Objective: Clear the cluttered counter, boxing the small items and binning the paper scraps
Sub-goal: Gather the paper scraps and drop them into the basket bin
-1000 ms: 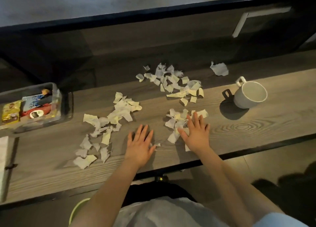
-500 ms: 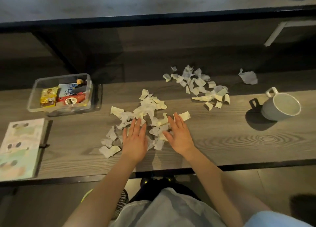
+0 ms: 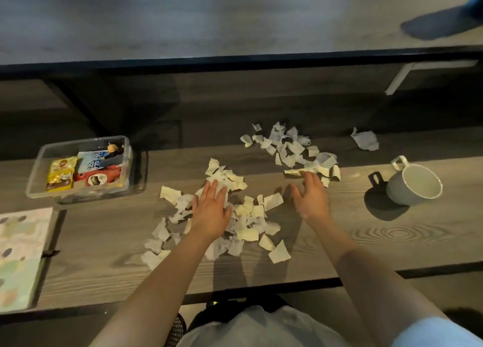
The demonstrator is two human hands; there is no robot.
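Ragged white-cream scraps (image 3: 248, 233): one pile mid counter (image 3: 392, 242), another at its 1 o'clock. On the near pile, left hand (image 3: 210, 213) lies flat, fingers straight; right hand (image 3: 311, 197) relaxed, empty, at far pile's edge.

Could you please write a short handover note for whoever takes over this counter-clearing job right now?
Left hand: open, flat on the near pile of torn pale paper scraps.
Right hand: open, holding nothing, fingertips at the near edge of the far scrap cluster.
Done: colourful snack packets lie in the clear plastic box at left.
Left: gather both piles and the lone scrap beyond the grey ceramic mug, then bin them; no bin is plainly in view.
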